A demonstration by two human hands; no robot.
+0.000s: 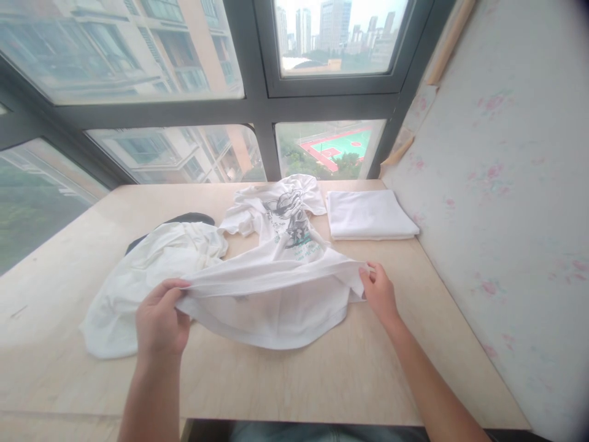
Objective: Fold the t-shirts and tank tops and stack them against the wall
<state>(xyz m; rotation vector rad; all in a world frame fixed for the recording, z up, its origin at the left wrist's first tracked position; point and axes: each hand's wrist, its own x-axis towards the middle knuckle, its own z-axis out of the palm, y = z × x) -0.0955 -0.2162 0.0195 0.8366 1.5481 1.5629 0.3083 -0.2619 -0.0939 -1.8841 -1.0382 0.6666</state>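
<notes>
A white T-shirt (276, 282) with a dark line drawing and green lettering on its front lies on the wooden surface, sleeves toward the window. Its hem end is lifted and stretched wide between my two hands. My left hand (163, 316) pinches the left corner of the hem between thumb and fingers. At the opposite corner, my right hand (380, 291) grips the fabric in the same way. Between them the cloth sags, and the hem's lower edge hangs in a curve near the surface.
A crumpled white garment (124, 294) lies to the left, with something black (196, 218) behind it. At the back right rests a folded white cloth (370, 215). The wooden top (294, 390) meets window frames (184, 110) behind and a flowered wall (497, 202) on the right.
</notes>
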